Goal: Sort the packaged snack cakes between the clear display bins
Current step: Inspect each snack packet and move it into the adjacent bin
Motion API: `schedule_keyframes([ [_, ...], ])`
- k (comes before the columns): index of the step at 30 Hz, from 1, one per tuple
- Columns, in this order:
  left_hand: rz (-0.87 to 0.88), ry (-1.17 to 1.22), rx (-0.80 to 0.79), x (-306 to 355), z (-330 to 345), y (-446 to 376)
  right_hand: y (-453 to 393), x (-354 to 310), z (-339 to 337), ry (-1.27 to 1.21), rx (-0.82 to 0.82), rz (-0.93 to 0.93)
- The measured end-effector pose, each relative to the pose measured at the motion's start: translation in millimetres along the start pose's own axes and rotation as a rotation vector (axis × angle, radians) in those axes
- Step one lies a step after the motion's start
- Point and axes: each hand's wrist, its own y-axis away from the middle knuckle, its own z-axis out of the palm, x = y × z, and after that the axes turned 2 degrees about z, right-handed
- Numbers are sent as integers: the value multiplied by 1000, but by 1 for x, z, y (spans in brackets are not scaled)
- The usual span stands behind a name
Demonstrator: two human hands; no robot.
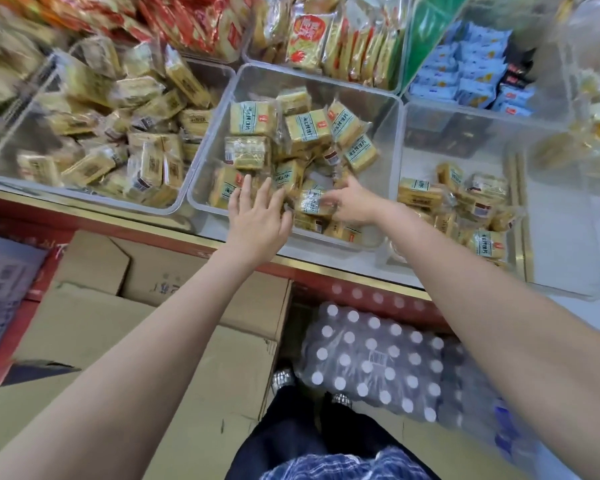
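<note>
Head view: hands [293, 211] apparently flank a snack cake [311, 201].

The middle clear bin [219, 140] holds a loose heap of snack cakes [307, 131], yellow slabs in clear wrappers with pale green labels, some label-up, some turned to show a barcode, tilted every way against each other. Left of the middle bin, touching it, the left bin [0, 168] is piled with similar yellow cakes in tan-labelled wrappers [146, 109]. Right of the middle bin, the right bin [520, 209] carries a smaller cluster of green-labelled cakes [465, 206] bunched at its near end.
</note>
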Motion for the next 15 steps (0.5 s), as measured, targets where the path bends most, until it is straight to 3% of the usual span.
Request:
schedule_keyframes([
  [2, -18, 11, -55, 0, -1, -3, -6, 4, 5, 113, -95, 14],
  [5, -26, 24, -93, 1, -5, -4, -1, 4, 5, 135, -114, 30],
  [9, -17, 29, -123, 1, -8, -3, 12, 1, -2, 341, -100, 5],
  [12, -1, 18, -141, 1, -9, -3, 23, 3, -1, 174, 33, 0],
  [15, 1, 37, -160, 0, -10, -4, 45, 2, 0, -249, 272, 22],
])
